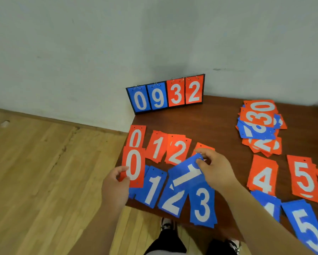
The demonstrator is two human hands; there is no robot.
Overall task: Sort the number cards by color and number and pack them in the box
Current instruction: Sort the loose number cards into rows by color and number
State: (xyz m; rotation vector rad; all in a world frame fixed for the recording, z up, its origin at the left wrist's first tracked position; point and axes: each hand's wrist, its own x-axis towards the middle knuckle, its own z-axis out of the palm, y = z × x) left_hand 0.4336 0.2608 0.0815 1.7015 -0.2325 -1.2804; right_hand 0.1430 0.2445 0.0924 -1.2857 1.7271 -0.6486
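Left hand's (pixel 116 184) zero (pixel 134 168) straddles table (pixel 219 129) edge; right hand's (pixel 215 170) one (pixel 185 173) inboard

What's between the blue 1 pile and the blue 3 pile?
The blue 2 pile, partly covered by a tilted blue 1 card pinched in the right hand, seen in the head view.

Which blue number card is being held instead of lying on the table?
The blue card with a white 1, slanted sideways and pinched at its top by the right hand. The other blue cards lie flat in their row.
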